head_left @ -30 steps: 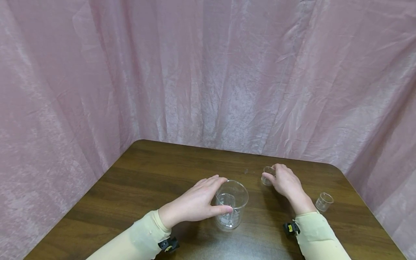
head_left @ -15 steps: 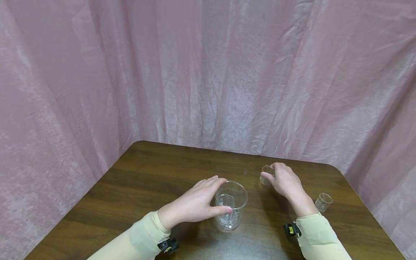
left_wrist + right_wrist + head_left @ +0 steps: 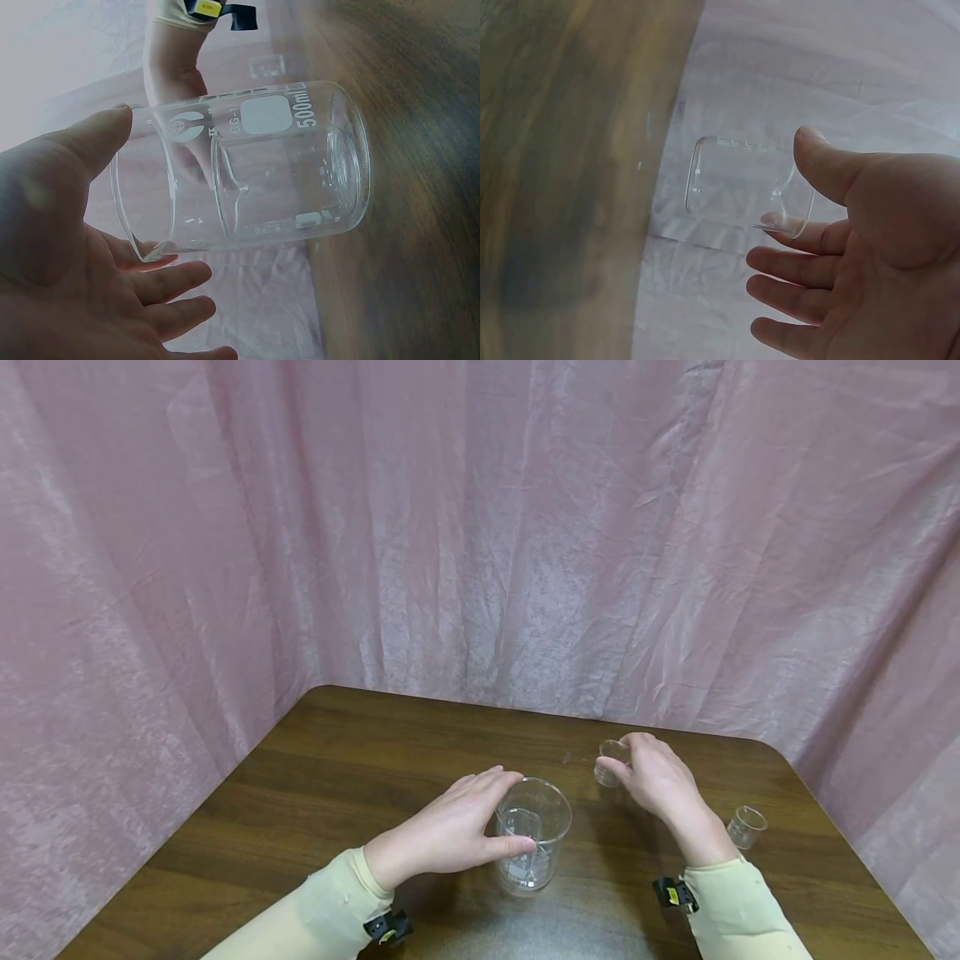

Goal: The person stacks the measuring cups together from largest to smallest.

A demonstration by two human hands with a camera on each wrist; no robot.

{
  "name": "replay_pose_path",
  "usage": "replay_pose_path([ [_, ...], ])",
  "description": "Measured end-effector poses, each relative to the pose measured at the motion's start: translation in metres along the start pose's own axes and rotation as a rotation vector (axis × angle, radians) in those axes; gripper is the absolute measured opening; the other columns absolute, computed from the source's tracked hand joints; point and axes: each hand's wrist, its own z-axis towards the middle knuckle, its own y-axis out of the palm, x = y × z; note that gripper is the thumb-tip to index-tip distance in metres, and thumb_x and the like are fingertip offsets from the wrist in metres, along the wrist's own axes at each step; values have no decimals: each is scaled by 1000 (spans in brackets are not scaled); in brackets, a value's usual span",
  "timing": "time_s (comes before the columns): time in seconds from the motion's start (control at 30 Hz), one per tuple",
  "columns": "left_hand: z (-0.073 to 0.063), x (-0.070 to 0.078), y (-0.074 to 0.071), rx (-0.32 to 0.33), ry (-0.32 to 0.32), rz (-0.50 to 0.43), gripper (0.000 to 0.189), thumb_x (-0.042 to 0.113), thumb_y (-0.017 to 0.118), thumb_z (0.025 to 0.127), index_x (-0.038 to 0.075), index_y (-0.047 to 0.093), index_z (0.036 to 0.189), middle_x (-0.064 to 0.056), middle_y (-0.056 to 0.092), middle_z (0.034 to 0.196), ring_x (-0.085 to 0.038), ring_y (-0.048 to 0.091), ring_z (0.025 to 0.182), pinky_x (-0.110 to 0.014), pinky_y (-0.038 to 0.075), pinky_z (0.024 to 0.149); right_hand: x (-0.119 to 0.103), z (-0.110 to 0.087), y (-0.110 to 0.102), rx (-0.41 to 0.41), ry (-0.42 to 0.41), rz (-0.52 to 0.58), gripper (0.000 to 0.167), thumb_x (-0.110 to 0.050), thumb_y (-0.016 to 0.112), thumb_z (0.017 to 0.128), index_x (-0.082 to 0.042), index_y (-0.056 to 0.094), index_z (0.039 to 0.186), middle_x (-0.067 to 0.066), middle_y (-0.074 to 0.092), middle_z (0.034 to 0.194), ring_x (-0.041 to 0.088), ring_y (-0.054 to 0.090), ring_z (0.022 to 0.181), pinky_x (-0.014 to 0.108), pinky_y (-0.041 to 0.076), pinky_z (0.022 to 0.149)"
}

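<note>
My left hand (image 3: 453, 828) grips the rim of a large clear glass beaker (image 3: 551, 827) from the left, thumb on the near side and index finger on the far side. The left wrist view shows a 500ml mark on its wall. A smaller beaker (image 3: 277, 191) stands nested inside it. Farther right, my right hand (image 3: 660, 777) pinches a small glass beaker (image 3: 607, 772) near its rim, between thumb and index finger. In the right wrist view that beaker (image 3: 735, 181) is upright over the table, and the other fingers are spread apart from it.
Another small beaker (image 3: 747, 827) stands on the wooden table (image 3: 360, 735), to the right of my right forearm. Pink curtains (image 3: 480, 527) hang behind the table and along both sides. Small clear marks show on the wood left of the right hand's beaker.
My right hand has shifted slightly left and away from me, carrying the small beaker along. The left hand and the large beaker stay in place.
</note>
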Motion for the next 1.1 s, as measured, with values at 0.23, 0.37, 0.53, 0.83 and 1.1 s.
replay_pose_path([
  [0.23,0,0,0,-2,-2,0,85,63,75,100,9,51,160,-14,54,163,-38,41,159,-56,32,130,-7,-3,-5,4,-16,-9,60,-44,76,105,9,68,132,30,70,129,53,63,123,66,53,99],
  [0.37,0,0,0,-2,-1,4,84,63,75,100,9,51,160,-14,54,163,-37,42,158,-56,32,130,-10,-4,-7,6,-23,-11,60,-44,76,105,9,68,131,30,70,128,52,64,122,66,53,99],
  [0.53,0,1,-1,-4,-3,0,84,63,75,100,10,51,160,-14,54,163,-38,41,158,-56,32,130,-14,-5,-10,23,-36,-9,58,-43,78,104,8,68,129,29,71,125,51,65,120,65,54,97],
  [0.83,0,1,-1,-5,-5,-4,84,63,75,100,9,51,160,-14,53,164,-38,41,159,-56,32,130,-23,-10,-15,41,-51,13,54,-43,80,103,4,70,128,26,72,124,47,66,118,64,54,95],
  [1.1,0,1,0,-6,-9,-2,84,63,75,100,10,50,161,-14,53,164,-37,41,159,-56,32,130,-31,-14,-22,66,-73,14,51,-41,81,102,2,70,126,22,73,123,45,66,117,64,54,95],
])
